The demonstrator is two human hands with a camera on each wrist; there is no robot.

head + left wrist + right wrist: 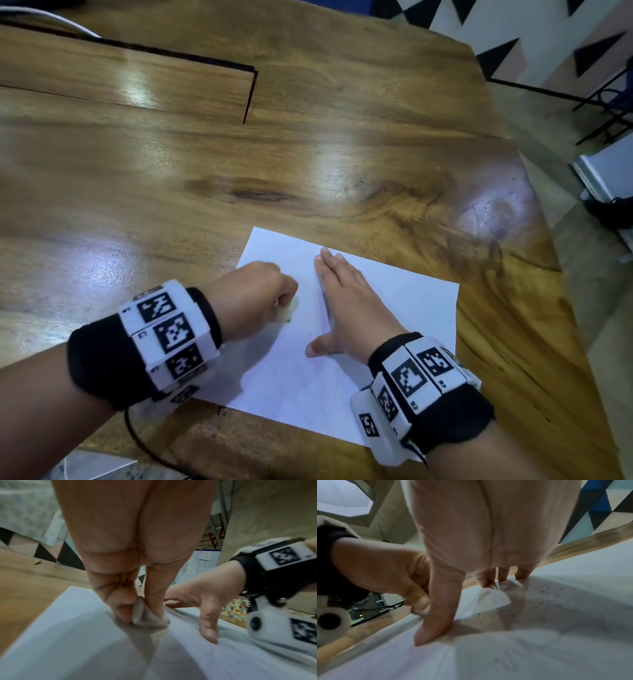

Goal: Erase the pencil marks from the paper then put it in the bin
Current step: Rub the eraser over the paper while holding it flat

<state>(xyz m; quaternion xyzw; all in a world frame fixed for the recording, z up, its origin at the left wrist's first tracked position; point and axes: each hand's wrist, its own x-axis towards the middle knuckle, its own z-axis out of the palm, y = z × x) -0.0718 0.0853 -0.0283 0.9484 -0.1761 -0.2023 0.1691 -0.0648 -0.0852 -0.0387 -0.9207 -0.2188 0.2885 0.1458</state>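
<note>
A white sheet of paper (394,308) lies on the wooden table (308,164) near its front right corner. My left hand (263,294) pinches a pale eraser (289,310) and presses it onto the sheet's left part; the left wrist view shows the eraser (145,614) held between thumb and fingers against the paper (68,628). My right hand (339,301) lies flat on the middle of the sheet with straight fingers (325,260) and thumb spread. In the right wrist view, faint grey pencil lines and eraser crumbs (539,599) show on the paper (573,649).
A darker wooden board (137,82) is set into the table at the back left. The table's right edge drops to a tiled floor with a black metal frame (599,102) and a white appliance (606,178). A black cable (137,442) hangs at the front edge.
</note>
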